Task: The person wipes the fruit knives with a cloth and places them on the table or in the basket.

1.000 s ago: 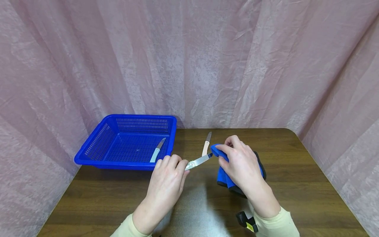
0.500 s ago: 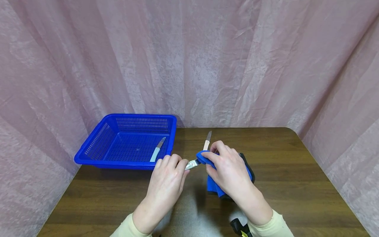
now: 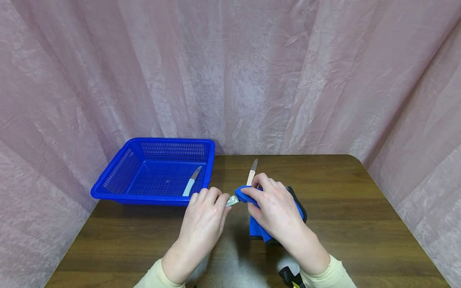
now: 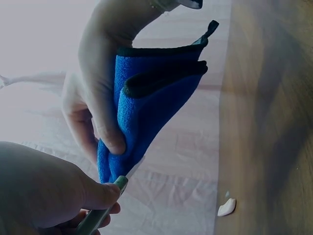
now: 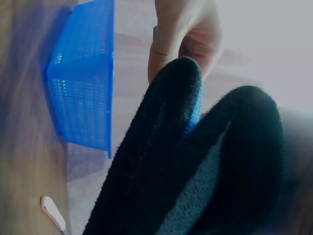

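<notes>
My left hand (image 3: 203, 218) grips the pale green handle of a folding knife (image 3: 232, 201), its blade pointing right. Folded round that blade is a blue cloth (image 3: 260, 229) with black edging, pinched between the thumb and fingers of my right hand (image 3: 275, 206). Most of the blade is hidden in the cloth; a sliver of it shows in the left wrist view, next to the green handle (image 4: 121, 182). Just behind the cloth, a second knife with a cream handle (image 3: 251, 177) lies on the table, its blade pointing away.
A blue plastic basket (image 3: 153, 198) stands at the back left, with a light blue-handled knife (image 3: 189, 186) lying inside it. The wooden table (image 3: 360, 224) ends at a pink curtain (image 3: 252, 80). Beside the right sleeve is a black strap-like piece (image 3: 288, 276).
My right hand has moved left with the cloth, from beyond the knife's tip onto the blade and up near the handle. The left hand has stayed in place.
</notes>
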The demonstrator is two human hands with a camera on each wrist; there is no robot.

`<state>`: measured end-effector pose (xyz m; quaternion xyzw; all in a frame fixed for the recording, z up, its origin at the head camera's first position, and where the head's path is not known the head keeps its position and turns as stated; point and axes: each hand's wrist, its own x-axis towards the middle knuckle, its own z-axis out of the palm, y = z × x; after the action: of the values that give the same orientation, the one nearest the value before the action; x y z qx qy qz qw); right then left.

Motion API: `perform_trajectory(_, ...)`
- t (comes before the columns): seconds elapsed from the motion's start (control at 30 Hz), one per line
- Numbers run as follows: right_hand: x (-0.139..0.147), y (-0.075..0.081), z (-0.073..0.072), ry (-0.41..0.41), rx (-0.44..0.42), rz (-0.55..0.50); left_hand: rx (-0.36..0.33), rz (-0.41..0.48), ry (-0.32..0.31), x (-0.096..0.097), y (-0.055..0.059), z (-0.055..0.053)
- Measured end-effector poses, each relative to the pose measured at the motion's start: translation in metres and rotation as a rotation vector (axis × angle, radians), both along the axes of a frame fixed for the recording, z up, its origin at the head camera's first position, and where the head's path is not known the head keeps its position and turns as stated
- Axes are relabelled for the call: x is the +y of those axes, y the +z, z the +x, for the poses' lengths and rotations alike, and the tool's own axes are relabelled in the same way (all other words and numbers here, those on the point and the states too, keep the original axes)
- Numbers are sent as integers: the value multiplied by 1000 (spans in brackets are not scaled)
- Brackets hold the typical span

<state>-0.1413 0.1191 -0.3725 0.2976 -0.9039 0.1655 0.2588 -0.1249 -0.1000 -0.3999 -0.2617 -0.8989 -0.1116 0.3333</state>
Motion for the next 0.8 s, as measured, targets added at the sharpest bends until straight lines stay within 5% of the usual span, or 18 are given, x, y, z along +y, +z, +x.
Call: perform_trajectory(0.8, 8, 0, -4, -59, -27, 3, 1, 4, -13, 0, 0, 0)
